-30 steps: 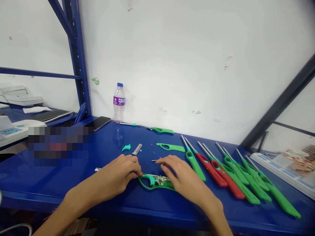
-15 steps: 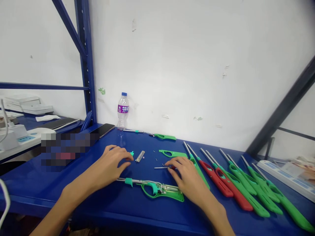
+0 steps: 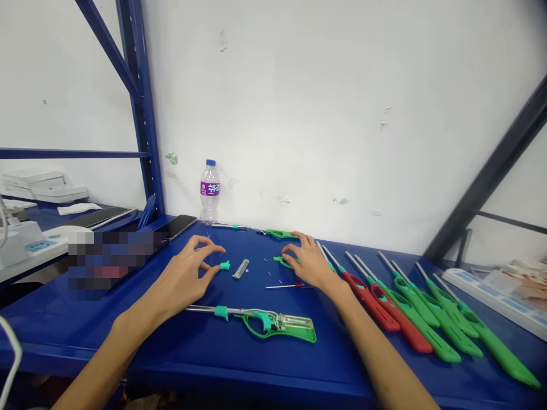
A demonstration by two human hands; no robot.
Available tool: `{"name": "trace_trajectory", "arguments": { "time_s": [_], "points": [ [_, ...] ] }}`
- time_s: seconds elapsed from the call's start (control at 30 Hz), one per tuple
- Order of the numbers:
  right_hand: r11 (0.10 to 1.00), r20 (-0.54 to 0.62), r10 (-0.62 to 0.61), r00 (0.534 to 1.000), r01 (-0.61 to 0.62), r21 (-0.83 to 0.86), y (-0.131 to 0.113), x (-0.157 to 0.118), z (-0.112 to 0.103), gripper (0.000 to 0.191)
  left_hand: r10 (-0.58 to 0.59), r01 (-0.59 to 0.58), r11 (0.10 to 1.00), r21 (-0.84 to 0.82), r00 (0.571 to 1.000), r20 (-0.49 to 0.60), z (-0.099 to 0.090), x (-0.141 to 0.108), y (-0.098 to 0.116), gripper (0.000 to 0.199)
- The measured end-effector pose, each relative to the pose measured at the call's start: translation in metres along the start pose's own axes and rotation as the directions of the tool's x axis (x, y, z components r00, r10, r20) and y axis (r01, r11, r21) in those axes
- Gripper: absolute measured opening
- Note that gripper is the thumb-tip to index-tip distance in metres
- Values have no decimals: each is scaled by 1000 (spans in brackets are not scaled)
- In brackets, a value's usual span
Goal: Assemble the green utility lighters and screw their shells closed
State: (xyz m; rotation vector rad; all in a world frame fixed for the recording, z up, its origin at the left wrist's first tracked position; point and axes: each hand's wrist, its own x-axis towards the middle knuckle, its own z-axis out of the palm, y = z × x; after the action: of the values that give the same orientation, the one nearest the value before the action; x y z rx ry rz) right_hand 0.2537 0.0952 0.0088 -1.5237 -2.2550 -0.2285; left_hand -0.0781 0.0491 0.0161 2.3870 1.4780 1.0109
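Note:
My left hand (image 3: 183,270) hovers over the blue table with thumb and forefinger apart, beside a small teal plastic piece (image 3: 224,265). To its right lies a clear fuel tank (image 3: 241,269). My right hand (image 3: 310,259) reaches over a green lighter shell half (image 3: 280,259), fingers curved but apart; its palm covers most of the shell. A screwdriver (image 3: 284,286) with a red handle lies just below that hand. Nearer me, an opened green stick lighter (image 3: 280,327) shows its metal tube, teal trigger, wires and clear tank.
Several red and green stick lighters (image 3: 410,319) lie in a row at the right. Another disassembled lighter (image 3: 280,233) rests along the wall near a plastic bottle (image 3: 209,193). A phone (image 3: 182,226) lies back left; a power strip (image 3: 491,307) sits far right. Tiny screws are scattered centrally.
My right hand has left the screwdriver and moved up and away to the green shell half. The fingers of my left hand have spread, away from the teal piece.

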Motion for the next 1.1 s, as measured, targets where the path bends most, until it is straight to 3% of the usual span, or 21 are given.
{"name": "trace_trajectory", "arguments": {
  "time_s": [0.23, 0.43, 0.7, 0.8, 0.97, 1.1],
  "points": [
    [998, 12, -40, 999, 40, 49, -10, -5, -2, 23, 72, -72, 992, 103, 997, 7, 5, 2, -11, 34],
    [991, -7, -79, 997, 80, 108, -26, -3, 5, 17, 65, -68, 990, 123, 997, 33, 6, 1, -12, 35],
    [996, -45, -11, 999, 15, 86, -27, 24, 14, 10, 63, -71, 992, 103, 995, 78, 15, 2, -17, 38],
    [996, -14, -26, 1000, 27, 79, -30, 36, 18, 16, 58, -70, 991, 113, 993, 105, 16, 1, -18, 38],
    [998, 1, -1, 1000, 1, 68, -37, 35, 25, 27, 51, -68, 989, 132, 991, 127, 13, -1, -16, 37],
    [997, 49, 36, 998, -39, 60, -36, 32, 31, 22, 44, -58, 992, 114, 992, 116, 12, 0, -12, 39]
  ]
}}
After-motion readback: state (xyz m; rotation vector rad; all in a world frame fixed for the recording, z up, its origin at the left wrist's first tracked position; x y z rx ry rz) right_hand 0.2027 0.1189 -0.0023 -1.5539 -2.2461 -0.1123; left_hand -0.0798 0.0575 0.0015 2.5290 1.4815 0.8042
